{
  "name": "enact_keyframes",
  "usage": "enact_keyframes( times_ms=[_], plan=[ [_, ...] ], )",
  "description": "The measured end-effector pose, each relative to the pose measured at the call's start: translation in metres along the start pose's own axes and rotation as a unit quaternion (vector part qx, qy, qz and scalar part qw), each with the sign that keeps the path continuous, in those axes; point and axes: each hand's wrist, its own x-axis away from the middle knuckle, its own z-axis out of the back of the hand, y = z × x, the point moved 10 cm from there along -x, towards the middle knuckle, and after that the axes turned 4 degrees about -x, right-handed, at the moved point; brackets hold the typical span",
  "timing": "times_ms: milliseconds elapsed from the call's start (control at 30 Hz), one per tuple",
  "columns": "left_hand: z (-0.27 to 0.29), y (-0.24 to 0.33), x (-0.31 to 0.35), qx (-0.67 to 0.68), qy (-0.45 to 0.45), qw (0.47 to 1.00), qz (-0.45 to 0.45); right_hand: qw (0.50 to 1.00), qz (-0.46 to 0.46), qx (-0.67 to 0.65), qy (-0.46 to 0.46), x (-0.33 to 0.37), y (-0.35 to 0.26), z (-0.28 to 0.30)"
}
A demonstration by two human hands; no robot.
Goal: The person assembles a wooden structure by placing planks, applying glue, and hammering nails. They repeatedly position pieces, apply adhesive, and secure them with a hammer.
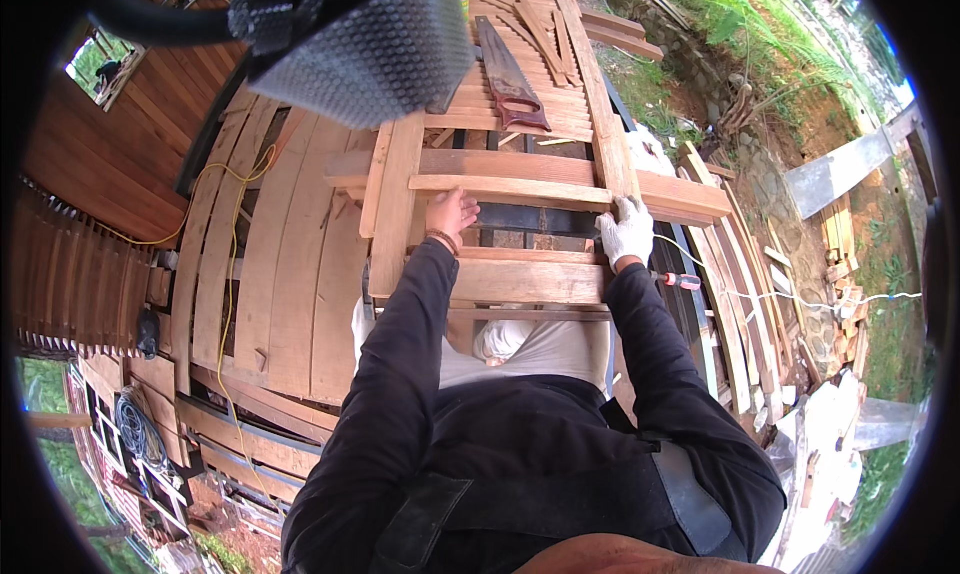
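Slat (525,188) lies across the frame (400,164). My left grip (455,214), loosely spread and empty, is by its near edge; my gloved right grip (627,231) rests on the right rail (603,104), hold unclear.

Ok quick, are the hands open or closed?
Left hand: open, by the wooden slat.
Right hand: at the wooden side rail; can't tell if it's gripping.

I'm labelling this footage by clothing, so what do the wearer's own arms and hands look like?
Both sleeves are long and dark. The left hand is ungloved, with a brown wristband; the right hand wears a whitish glove.
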Motion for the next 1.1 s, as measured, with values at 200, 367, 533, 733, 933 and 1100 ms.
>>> enact_keyframes(
  times_ms=[200, 367, 533, 733, 933, 1100],
  plan=[
    [0.0003, -0.0031, 0.0049, -0.006, -0.003, 1.0, -0.002, 1.0, 0.0, -0.002, 0.009, 0.005, 0.003, 0.0008],
    [0.0015, -0.0041, 0.0047, -0.015, -0.001, 1.0, -0.002, 1.0, 0.005, 0.005, 0.003, 0.0054, 0.0003, 0.0014],
    [-0.0001, -0.0019, 0.0041, -0.011, -0.003, 1.0, -0.004, 1.0, 0.0, 0.001, 0.008, 0.0048, -0.0025, 0.005],
    [-0.0011, -0.0002, 0.0049, -0.018, 0.0, 1.0, -0.006, 1.0, 0.009, 0.001, 0.011, 0.0032, 0.0008, 0.0013],
    [-0.0022, 0.0, 0.0039, -0.015, 0.0, 1.0, -0.006, 1.0, 0.01, 0.001, 0.013, 0.0019, 0.0011, 0.0013],
    [0.0007, -0.003, 0.0001, -0.017, 0.002, 1.0, 0.0, 1.0, 0.008, 0.004, 0.004, 0.0024, -0.0008, 0.0009]
  ],
)
